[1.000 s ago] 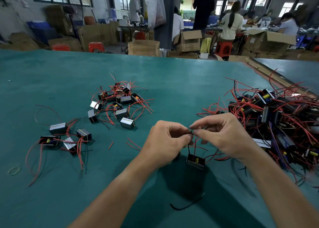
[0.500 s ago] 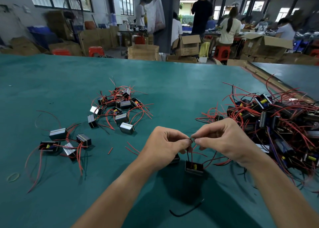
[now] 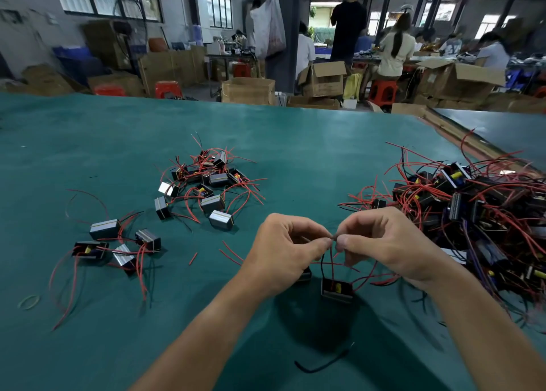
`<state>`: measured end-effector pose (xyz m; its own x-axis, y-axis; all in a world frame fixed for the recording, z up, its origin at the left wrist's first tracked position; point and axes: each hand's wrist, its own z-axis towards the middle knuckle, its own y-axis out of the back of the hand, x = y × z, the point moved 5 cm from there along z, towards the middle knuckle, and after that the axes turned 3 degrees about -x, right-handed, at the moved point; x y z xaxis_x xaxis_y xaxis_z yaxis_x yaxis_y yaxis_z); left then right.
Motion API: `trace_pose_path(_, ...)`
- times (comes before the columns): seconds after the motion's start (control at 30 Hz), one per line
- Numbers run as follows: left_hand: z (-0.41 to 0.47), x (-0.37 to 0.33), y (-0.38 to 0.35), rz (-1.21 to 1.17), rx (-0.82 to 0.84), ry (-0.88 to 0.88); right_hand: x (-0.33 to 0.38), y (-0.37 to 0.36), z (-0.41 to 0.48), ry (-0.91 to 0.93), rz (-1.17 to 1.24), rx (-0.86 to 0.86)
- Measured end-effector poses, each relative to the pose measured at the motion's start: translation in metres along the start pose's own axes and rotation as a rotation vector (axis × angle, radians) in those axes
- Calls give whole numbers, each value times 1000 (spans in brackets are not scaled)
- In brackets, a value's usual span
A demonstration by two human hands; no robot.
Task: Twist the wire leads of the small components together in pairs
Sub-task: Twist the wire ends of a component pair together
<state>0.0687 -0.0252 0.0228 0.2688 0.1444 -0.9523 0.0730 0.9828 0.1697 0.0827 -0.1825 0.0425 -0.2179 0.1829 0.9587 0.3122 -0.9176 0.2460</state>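
Mid-twist, by the look of it. Left hand (image 3: 283,248) and right hand (image 3: 390,242) both curled, thumb and forefinger tips pinching the wire leads (image 3: 333,238) right where the two hands meet, over the green table (image 3: 295,142). One small component (image 3: 336,290) dangling from those leads at 6 o'clock of the pinch. Touching the table or just clear of it, can't tell. Maybe a second component (image 3: 305,274) at 7 o'clock, mostly hidden behind the left hand.

Stuff to go wrong from here, just guessing:
- Over-twisting and snapping the thin bare ends.
- Letting go too early. Springy leads, so a loose twist might unwind.
- Pairing the wrong leads. Red and black both running up into the same pinch, easy to mix up.
- Dangling weight tugging the joint apart mid-twist.
- Snagging the tangled pile (image 3: 472,207) at 3 o'clock. Stray red wires lying right under the right wrist, so could drag extra pieces along.
- Sweeping the loose black wire (image 3: 319,364) at 6 o'clock off the table with a forearm.

Writing: nothing readable. No brand or label to make out on the components, and the cardboard boxes (image 3: 322,77) at 12 o'clock too far and blurry.
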Motion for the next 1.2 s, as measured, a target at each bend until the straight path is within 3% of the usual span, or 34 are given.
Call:
trace_pose_path(0.23,-3,-6,-2,117,-4,-108,-9,-2,-3,-205,119,93)
trace_pose_path(0.53,-3,-6,-4,93,37,-78,-21,-4,-8,-302,52,304)
trace_pose_path(0.83,-4,-3,-6,28,128,-19,-14,0,-7,-320,81,186)
trace_pose_path(1.0,-6,-6,-3,277,57,-127,-9,0,-1,-233,22,70)
trace_pose_path(1.2,-8,-7,-2,492,-35,-215,0,-8,-1,-75,-89,60)
